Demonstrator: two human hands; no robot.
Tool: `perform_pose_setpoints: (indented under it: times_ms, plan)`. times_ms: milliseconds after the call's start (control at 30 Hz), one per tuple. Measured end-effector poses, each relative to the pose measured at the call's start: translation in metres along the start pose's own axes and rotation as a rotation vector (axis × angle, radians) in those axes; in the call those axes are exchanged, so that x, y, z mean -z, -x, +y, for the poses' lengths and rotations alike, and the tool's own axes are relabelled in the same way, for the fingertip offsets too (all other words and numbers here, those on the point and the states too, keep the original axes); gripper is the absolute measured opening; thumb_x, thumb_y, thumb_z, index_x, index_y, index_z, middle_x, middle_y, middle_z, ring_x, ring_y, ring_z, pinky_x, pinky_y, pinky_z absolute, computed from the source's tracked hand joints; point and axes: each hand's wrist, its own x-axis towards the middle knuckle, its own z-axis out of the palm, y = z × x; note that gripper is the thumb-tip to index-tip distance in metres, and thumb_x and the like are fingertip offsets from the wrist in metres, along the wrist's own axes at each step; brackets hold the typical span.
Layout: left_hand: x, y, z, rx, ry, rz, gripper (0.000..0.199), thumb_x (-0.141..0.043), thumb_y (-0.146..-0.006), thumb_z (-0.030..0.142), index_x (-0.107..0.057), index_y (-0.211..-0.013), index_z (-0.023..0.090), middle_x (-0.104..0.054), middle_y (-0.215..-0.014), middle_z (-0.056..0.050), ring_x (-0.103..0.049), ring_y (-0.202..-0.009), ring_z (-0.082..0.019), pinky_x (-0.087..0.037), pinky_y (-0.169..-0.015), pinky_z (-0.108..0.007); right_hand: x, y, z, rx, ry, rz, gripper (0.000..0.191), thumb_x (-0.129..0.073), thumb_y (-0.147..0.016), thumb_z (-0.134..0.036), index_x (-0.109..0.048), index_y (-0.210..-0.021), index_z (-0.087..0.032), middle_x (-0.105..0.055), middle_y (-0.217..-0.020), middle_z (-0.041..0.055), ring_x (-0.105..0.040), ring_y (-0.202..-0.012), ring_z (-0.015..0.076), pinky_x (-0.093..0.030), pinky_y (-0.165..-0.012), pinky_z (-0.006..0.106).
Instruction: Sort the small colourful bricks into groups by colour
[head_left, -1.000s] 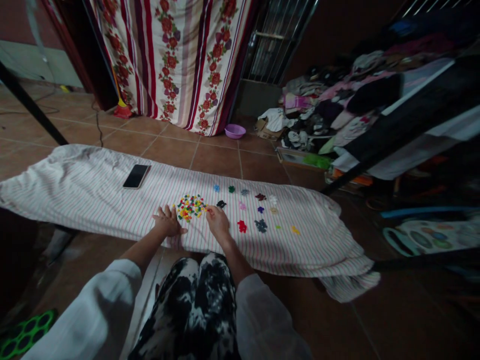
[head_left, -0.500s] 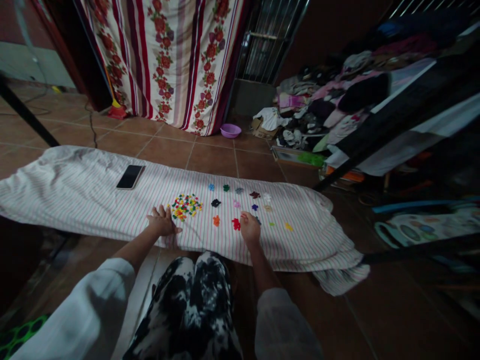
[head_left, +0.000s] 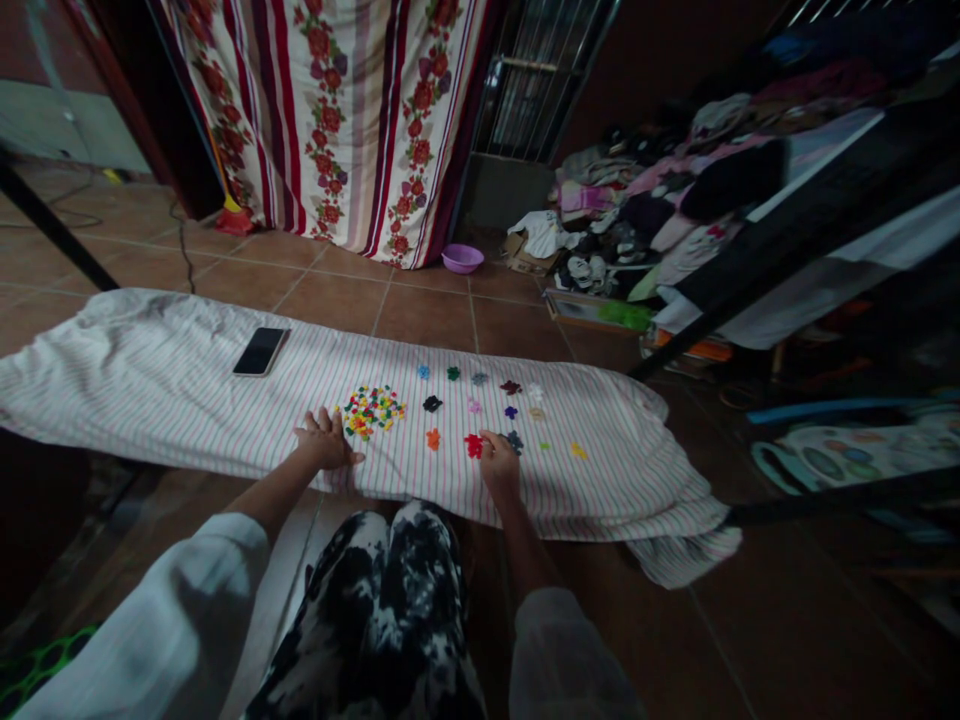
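Note:
My left hand [head_left: 324,440] rests on a striped white cloth [head_left: 150,375], fingers spread, just left of a mixed pile of small coloured plastic pieces [head_left: 373,408]. My right hand [head_left: 499,465] sits further right, its bunched fingertips between a red group of pieces [head_left: 473,446] and a dark grey-blue group [head_left: 514,441]. Whether those fingers hold a piece is hidden. Several more small sorted groups stand in rows on the cloth, including an orange one [head_left: 433,439].
A black smartphone [head_left: 259,351] lies on the cloth's far left. Beyond it are a tiled floor [head_left: 427,315], a floral striped curtain [head_left: 330,120] and a purple basin [head_left: 462,258]. A heap of clothes [head_left: 637,200] and a dark bar [head_left: 787,280] stand right.
My right hand has moved right from the mixed pile to the red group, and an orange group has appeared on the cloth. Since the last frame, both hands have barely shifted.

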Motion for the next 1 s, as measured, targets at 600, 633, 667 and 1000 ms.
perform_pose_setpoints:
  times_ms: [600,633,667,1000]
  plan:
    - [0.009,0.004,0.003,0.022,0.017,-0.057,0.121,-0.043,-0.063,0.082,-0.004,-0.149,0.008,0.002,-0.156,-0.023,0.001,-0.14,-0.049,-0.02,-0.105,-0.064,-0.009,0.005,-0.041,0.196,-0.07,0.038,0.035,-0.036,-0.087,-0.024,-0.067,-0.1,-0.016,-0.065,-0.098,0.0117,-0.058,-0.094,0.0205,-0.046,-0.09,0.035]
    - [0.009,0.004,0.003,0.021,0.017,-0.055,0.12,-0.044,-0.064,0.082,-0.004,-0.149,0.008,0.002,-0.156,-0.023,0.001,-0.14,-0.049,-0.02,-0.105,-0.064,-0.013,0.007,-0.049,0.214,-0.082,0.009,0.034,-0.038,-0.088,-0.025,-0.068,-0.1,-0.016,-0.065,-0.098,0.011,-0.058,-0.094,0.0198,-0.046,-0.089,0.034]
    - [0.009,0.004,0.003,0.018,0.018,-0.049,0.12,-0.043,-0.064,0.082,-0.004,-0.149,0.008,0.001,-0.156,-0.023,0.001,-0.14,-0.049,-0.02,-0.105,-0.064,-0.018,0.008,-0.057,0.228,-0.086,-0.025,0.032,-0.039,-0.089,-0.026,-0.068,-0.099,-0.016,-0.065,-0.097,0.0101,-0.058,-0.093,0.0193,-0.046,-0.089,0.033]
    - [0.001,-0.002,0.002,0.015,0.008,-0.03,0.118,-0.042,-0.066,0.081,-0.003,-0.149,0.007,0.002,-0.156,-0.024,0.001,-0.14,-0.05,-0.019,-0.105,-0.065,-0.063,0.006,-0.139,0.337,0.044,-0.433,0.026,-0.046,-0.092,-0.027,-0.069,-0.105,-0.025,-0.063,-0.102,0.0043,-0.054,-0.1,0.0164,-0.039,-0.092,0.026]
